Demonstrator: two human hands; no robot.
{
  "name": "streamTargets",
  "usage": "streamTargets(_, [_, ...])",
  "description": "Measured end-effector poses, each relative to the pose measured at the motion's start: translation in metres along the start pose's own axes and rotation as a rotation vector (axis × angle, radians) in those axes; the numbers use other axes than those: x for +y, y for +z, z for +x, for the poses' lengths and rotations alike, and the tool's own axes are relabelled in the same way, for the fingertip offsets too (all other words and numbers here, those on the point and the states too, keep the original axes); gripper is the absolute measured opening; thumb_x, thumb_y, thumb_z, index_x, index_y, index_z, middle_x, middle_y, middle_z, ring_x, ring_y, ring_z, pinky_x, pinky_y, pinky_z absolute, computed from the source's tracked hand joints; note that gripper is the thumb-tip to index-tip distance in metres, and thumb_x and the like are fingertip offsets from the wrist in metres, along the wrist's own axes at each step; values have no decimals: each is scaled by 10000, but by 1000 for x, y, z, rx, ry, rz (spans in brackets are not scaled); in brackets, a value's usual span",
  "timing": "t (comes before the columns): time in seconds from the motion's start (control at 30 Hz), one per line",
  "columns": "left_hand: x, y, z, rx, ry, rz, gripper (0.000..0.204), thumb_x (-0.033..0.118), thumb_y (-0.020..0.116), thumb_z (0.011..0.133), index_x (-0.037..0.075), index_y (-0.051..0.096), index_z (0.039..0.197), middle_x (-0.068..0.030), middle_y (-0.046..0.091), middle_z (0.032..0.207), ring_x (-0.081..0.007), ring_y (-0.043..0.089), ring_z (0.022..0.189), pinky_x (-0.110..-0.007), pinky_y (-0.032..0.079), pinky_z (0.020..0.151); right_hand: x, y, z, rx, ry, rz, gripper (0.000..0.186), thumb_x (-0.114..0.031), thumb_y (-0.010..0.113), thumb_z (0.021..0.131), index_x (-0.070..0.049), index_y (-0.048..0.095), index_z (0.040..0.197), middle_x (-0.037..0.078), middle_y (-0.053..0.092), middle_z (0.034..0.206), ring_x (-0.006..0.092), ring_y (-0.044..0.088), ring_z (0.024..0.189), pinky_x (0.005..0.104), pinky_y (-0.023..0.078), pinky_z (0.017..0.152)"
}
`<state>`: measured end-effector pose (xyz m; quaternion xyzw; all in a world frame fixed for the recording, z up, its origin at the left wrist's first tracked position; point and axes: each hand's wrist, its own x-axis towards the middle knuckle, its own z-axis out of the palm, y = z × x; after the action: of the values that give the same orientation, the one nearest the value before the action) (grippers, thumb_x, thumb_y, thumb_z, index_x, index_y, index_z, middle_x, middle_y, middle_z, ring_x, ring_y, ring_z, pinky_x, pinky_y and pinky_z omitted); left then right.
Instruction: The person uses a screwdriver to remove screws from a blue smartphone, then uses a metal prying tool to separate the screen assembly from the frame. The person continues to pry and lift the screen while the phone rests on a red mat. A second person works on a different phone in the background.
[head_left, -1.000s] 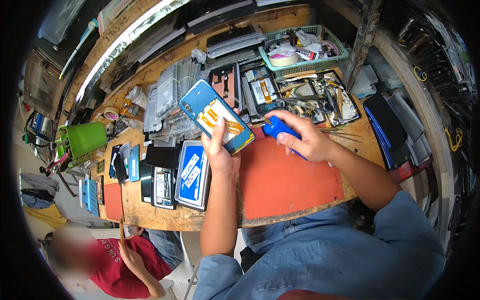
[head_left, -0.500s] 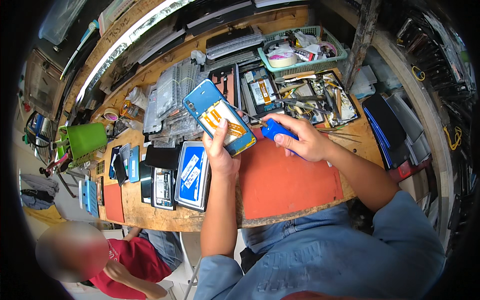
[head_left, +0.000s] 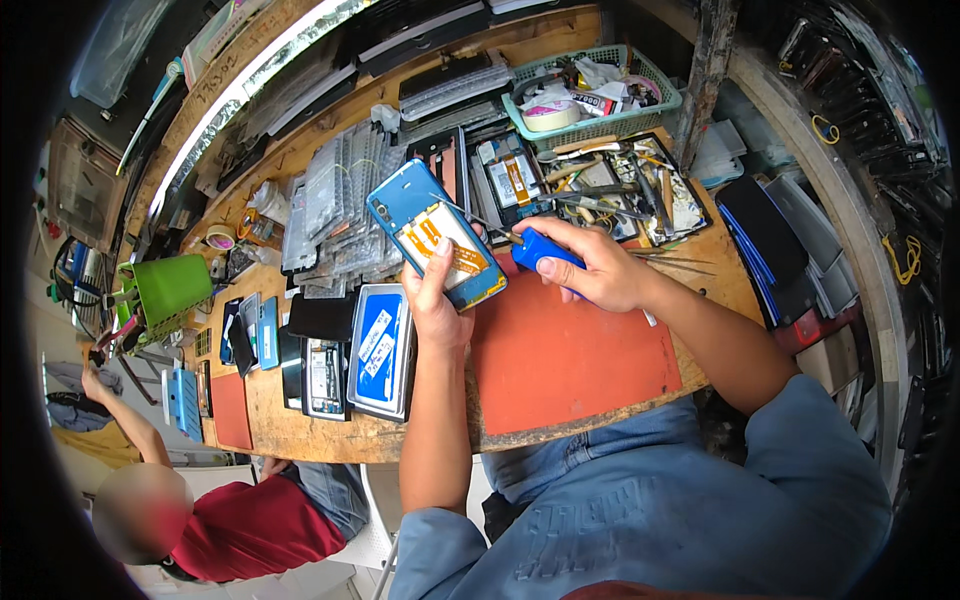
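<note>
Head view: phone [head_left: 424, 226] partly hides clear trays [head_left: 345, 200]; basket [head_left: 612, 131] behind tools [head_left: 667, 188]

- Just past 12 toward 1 o'clock from the middle of the view: a teal basket [head_left: 600, 130] with a roll of tape [head_left: 552, 117] among its contents.
- At 2 o'clock: a jumble of hand tools [head_left: 668, 190].
- At 3 o'clock, near the rim: a yellow cord [head_left: 911, 262].
- At 8 o'clock: a blue panel [head_left: 372, 387] bearing white labels.
- Between 7 and 8: another person [head_left: 255, 530] in a dark red shirt, one arm raised.
- At 9: a bright green basket [head_left: 172, 290].
- At 10: stacked clear plastic trays [head_left: 340, 200].
</note>
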<state>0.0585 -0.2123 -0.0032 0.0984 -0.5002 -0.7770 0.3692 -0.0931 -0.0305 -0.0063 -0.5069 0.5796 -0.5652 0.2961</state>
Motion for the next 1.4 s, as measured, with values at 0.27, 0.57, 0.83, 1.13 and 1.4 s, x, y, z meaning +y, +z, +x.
streamTargets(0.27, [2,-5,1,21,10,-42,382,207,628,1060,14,570,1385,-179,737,1180,-233,751,973,-395,655,835,-3,1,0,-19,23,-29,595,-430,607,1107,-24,513,1532,84,666,892,160,677,653,339,577,631])
streamTargets(0.57, [7,-6,4,2,44,-77,357,193,643,1051,7,599,1351,-172,739,1170,-229,737,998,-377,626,854,0,3,0,-53,48,-5,546,-364,607,1112,-67,497,1556,56,638,927,117,645,673,291,570,644])
streamTargets(0.83, [14,-21,12,82,73,-122,377,185,605,1075,12,572,1409,-201,734,1231,-252,755,1008,-433,659,841,1,9,-2,-74,54,-62,581,-422,609,1106,-54,514,1545,89,689,958,152,665,663,330,584,646])
streamTargets(1.13, [30,-26,14,107,127,-174,421,197,624,1077,24,550,1454,-214,729,1255,-257,740,1062,-418,636,873,-7,10,-3,-135,80,-89,565,-425,634,1092,-104,520,1543,105,695,1021,160,672,690,338,587,671])
streamTargets(1.4, [35,-37,18,141,142,-185,392,198,615,1081,37,565,1435,-206,735,1242,-261,750,1020,-460,650,843,-7,10,-3,-148,58,-161,565,-403,643,1085,-90,534,1542,152,727,1028,244,724,842,393,587,805])
